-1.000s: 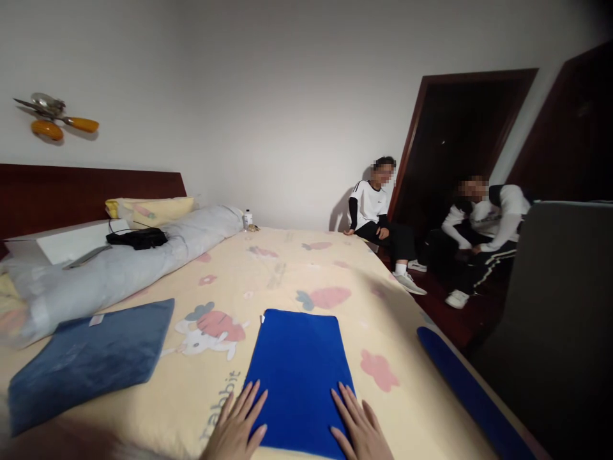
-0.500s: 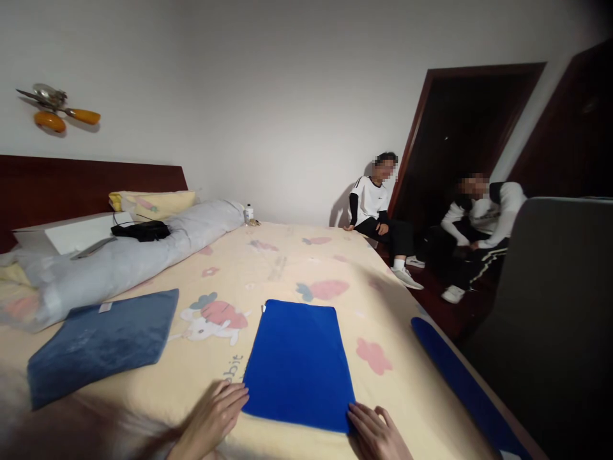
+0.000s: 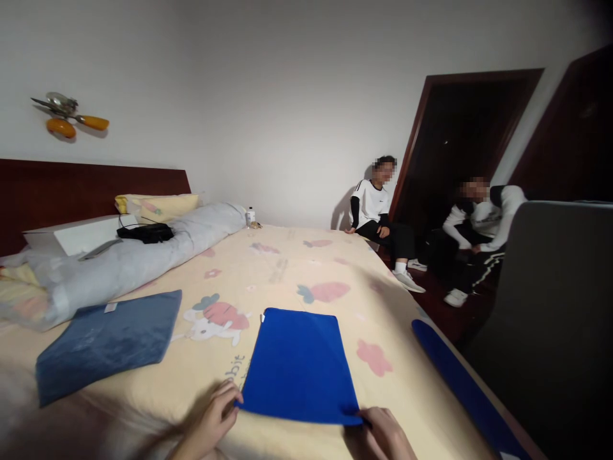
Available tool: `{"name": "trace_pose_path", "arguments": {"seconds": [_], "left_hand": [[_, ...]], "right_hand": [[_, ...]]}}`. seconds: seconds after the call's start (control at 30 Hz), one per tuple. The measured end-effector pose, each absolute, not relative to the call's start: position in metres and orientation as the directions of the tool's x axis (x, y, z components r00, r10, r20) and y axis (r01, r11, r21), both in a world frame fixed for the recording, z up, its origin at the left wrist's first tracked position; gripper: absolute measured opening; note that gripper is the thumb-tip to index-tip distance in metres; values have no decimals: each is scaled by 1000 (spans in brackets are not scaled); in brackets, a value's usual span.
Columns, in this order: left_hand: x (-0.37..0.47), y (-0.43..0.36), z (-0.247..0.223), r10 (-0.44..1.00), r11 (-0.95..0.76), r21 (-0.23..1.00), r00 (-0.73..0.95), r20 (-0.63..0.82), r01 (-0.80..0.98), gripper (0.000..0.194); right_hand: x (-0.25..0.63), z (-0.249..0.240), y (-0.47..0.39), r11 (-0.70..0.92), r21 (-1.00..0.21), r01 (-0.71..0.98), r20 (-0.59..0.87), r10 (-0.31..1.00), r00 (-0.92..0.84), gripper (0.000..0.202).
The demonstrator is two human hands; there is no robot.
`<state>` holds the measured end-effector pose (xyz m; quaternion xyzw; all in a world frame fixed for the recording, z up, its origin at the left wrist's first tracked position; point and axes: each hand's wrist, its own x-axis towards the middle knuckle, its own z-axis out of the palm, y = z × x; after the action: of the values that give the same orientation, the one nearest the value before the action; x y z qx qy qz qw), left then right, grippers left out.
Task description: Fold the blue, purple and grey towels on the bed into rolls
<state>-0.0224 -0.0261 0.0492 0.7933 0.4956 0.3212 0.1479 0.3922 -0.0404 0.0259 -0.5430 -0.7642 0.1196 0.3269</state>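
Observation:
A bright blue cloth [image 3: 299, 370] lies flat on the patterned bed sheet [image 3: 282, 255] in front of me. My left hand [image 3: 216, 412] pinches its near left corner between thumb and fingers. At the near right corner, my right hand [image 3: 383, 431] is closed on the cloth's edge. The near edge is raised slightly off the sheet, while the far part rests flat. A small white tag shows at the far left corner.
To the left lies a grey-blue cloth [image 3: 110, 342]. A darker blue cloth [image 3: 460, 380] hangs along the bed's right edge. Rolled grey bedding [image 3: 143, 271] holds a black item [image 3: 146, 231]. Two people [image 3: 371, 204] sit beyond, near a grey panel [image 3: 546, 306].
My fingers were lying on the near corners of the blue cloth; now both hands pinch them and the near edge has lifted a little. The view has tilted slightly.

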Motion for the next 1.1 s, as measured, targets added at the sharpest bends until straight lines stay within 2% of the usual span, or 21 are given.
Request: {"name": "trace_pose_path", "arguments": {"seconds": [0.1,0.2,0.3,0.43,0.53,0.63,0.7,0.8,0.9,1.1], "left_hand": [[-15,-8,37,921,-368,688,144,362,625,19],[-5,9,24,929,-304,685,48,366,662,25],[0,17,14,906,-314,549,72,417,775,29],[0,16,7,881,-274,292,118,458,916,33],[5,10,10,871,-225,153,129,474,962,48],[31,1,20,837,-404,74,336,431,912,68],[57,-5,27,776,-568,70,506,376,820,71],[83,-11,31,734,-662,124,608,302,739,70],[72,-11,32,753,-655,165,616,231,738,69],[-2,-3,26,819,-573,187,544,183,798,63]], "right_hand": [[386,41,-29,304,-645,701,293,946,-140,30],[381,41,-13,265,-669,694,262,958,-113,31],[380,29,-1,255,-605,754,274,956,-104,29],[382,14,3,264,-407,875,363,925,-111,34],[376,12,0,268,-262,927,475,872,-118,36],[349,11,-5,387,-198,901,537,812,-231,44],[323,9,-8,501,-194,844,499,791,-354,50],[297,3,-11,602,-193,775,430,762,-485,56],[309,-2,-13,587,-178,790,387,779,-493,60],[384,-6,-18,456,-209,865,341,863,-373,55]]}}
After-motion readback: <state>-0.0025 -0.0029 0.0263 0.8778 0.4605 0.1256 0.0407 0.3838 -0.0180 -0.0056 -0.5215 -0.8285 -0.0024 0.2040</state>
